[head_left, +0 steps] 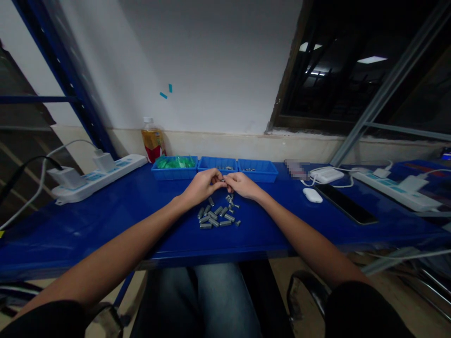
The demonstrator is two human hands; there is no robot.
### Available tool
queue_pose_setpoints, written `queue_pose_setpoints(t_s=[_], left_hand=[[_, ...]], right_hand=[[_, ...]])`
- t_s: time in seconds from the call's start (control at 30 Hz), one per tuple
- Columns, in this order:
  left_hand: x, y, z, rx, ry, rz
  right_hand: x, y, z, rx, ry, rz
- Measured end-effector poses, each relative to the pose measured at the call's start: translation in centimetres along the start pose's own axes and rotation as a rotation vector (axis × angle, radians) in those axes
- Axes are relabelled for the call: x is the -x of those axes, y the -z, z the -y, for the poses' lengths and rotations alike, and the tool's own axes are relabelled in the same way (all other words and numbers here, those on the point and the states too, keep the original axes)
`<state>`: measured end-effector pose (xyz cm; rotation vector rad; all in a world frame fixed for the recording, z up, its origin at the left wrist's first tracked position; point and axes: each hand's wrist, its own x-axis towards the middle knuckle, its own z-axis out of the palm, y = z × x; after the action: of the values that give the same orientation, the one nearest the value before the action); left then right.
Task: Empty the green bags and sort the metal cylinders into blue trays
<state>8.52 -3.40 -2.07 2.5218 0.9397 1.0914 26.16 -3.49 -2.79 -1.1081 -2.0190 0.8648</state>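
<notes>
My left hand (201, 187) and my right hand (244, 185) meet fingertip to fingertip above the blue table, both closed in a pinch. Between them is a tiny metallic bit, mostly hidden by the fingers, too small to name. Just below the hands lie several silver metal standoffs (213, 216), scattered on the tabletop. Small screws (229, 202) form a loose cluster under my right hand, and a lone screw (238, 223) lies nearer the front edge.
Behind my hands are a blue bin (174, 174) with green plastic bags, a middle bin (204, 164) and a right bin (262, 172), both holding small metal parts. A drink bottle (153, 141), power strips (102, 178), a phone (347, 204) and an earbud case (312, 195) stand around.
</notes>
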Motion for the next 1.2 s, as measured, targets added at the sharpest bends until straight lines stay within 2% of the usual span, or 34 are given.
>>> queue_pose_setpoints(t_s=[0.13,0.23,0.37,0.47,0.57,0.77,0.93,1.1,1.2], left_hand=[[0.1,-0.5,0.4,0.057,0.065,0.065],[0.2,-1.0,0.8,0.047,0.093,0.216],[0.3,-1.1,0.8,-0.107,-0.114,0.421],[0.2,-0.7,0.6,-0.233,-0.213,0.468],[0.2,-0.3,0.5,-0.295,-0.209,0.467],[0.3,0.0,0.5,-0.293,-0.122,0.454],[0.3,0.1,0.5,-0.293,-0.180,0.494],[0.5,0.3,0.2,-0.297,-0.188,0.479],[0.5,0.2,0.0,-0.251,-0.228,0.497]], right_hand=[[-0.3,0.1,-0.5,0.051,-0.018,-0.081],[-0.5,1.1,-1.1,0.161,-0.017,-0.202],[-0.2,3.6,-1.9,0.327,-0.019,-0.395],[0.1,5.5,-2.4,0.542,-0.068,-0.483],[0.3,6.6,-2.8,0.785,-0.136,-0.538],[0.6,6.8,-2.6,1.038,-0.302,-0.514],[0.9,6.4,-2.2,1.158,-0.288,-0.462],[1.0,5.6,-1.4,1.087,-0.239,-0.454],[0.9,4.7,-0.6,0.993,-0.177,-0.405]])
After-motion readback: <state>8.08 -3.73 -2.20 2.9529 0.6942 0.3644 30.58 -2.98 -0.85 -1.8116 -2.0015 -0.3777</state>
